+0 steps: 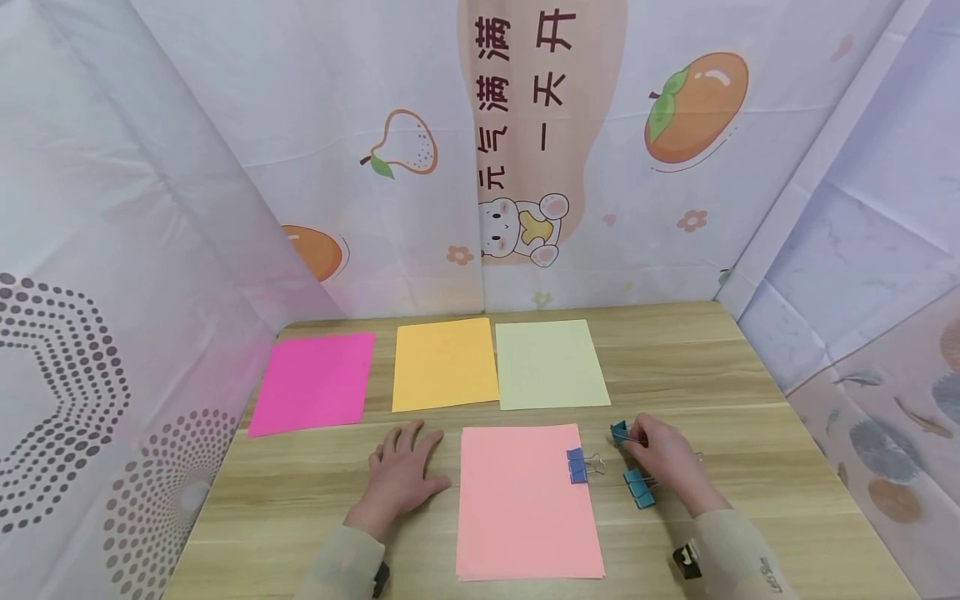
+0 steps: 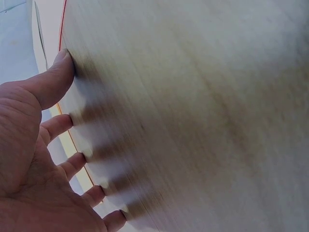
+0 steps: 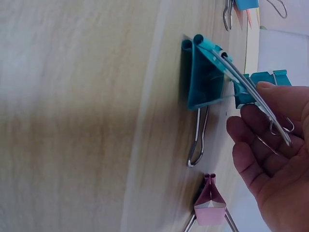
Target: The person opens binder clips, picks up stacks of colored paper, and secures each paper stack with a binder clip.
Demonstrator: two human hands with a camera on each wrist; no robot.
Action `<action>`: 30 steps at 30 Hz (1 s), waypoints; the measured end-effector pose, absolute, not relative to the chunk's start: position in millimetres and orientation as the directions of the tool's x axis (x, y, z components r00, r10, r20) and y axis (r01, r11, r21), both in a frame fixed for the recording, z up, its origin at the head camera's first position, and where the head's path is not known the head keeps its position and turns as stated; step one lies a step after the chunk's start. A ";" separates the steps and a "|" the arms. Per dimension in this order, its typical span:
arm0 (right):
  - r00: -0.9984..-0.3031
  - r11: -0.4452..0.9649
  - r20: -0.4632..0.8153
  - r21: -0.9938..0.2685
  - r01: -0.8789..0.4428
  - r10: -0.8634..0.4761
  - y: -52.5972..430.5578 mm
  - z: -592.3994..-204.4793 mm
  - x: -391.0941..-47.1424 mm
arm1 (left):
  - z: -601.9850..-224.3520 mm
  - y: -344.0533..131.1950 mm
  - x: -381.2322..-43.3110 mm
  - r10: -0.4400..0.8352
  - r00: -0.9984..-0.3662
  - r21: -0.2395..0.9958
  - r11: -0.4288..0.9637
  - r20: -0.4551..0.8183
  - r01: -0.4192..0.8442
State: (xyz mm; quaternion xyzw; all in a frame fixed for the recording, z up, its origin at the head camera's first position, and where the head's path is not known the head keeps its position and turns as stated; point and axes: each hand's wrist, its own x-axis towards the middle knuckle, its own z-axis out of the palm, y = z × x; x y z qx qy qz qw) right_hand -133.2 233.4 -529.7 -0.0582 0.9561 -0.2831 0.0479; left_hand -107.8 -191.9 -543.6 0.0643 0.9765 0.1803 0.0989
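Note:
My right hand [image 1: 666, 457] pinches a teal binder clip [image 1: 618, 432] by thumb and fingers, right of a stack of pink paper [image 1: 525, 508]. In the right wrist view, the pinched clip [image 3: 268, 79] has its wire handle among the fingers [image 3: 248, 162]. A second teal binder clip [image 1: 639, 488] rests on the table beside the hand and looms close in the right wrist view [image 3: 205, 77]. On the stack's right edge sits a blue binder clip [image 1: 577, 466], its wire handles pointing right. My left hand [image 1: 401, 473] rests spread on the table left of the stack, fingertips down.
Magenta [image 1: 315, 383], orange-yellow [image 1: 445, 365] and pale green sheets [image 1: 552, 364] lie along the back of the wooden table [image 1: 675, 350]. A pink binder clip [image 3: 211, 210] stands near the right hand. Printed cloth [image 1: 420, 67] walls the table in at the back and sides.

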 end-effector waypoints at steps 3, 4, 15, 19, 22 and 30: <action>-0.989 0.837 -0.054 -0.540 -0.088 -0.138 232.4 -530.1 -133.2 | -543.4 -191.5 -107.6 0.161 -0.973 0.368 0.925 -0.168 0.090; -0.989 0.838 -0.054 -0.538 -0.088 -0.139 232.1 -530.3 -133.1 | -543.2 -191.4 -107.5 0.161 -0.973 0.369 0.925 -0.166 0.090; -0.989 0.855 -0.060 -0.512 -0.086 -0.135 228.7 -529.8 -130.9 | -542.9 -191.2 -107.1 0.161 -0.973 0.379 0.921 -0.166 0.088; -0.990 0.865 -0.027 -0.491 -0.107 -0.138 227.5 -528.9 -129.9 | -542.9 -190.8 -106.9 0.162 -0.972 0.383 0.920 -0.169 0.086; -0.989 0.870 -0.011 -0.478 -0.122 -0.146 226.8 -528.8 -129.6 | -543.1 -191.1 -106.8 0.161 -0.972 0.385 0.919 -0.170 0.085; -0.987 0.869 -0.001 -0.474 -0.139 -0.158 225.1 -530.9 -129.6 | -545.3 -192.1 -107.3 0.161 -0.972 0.380 0.921 -0.173 0.085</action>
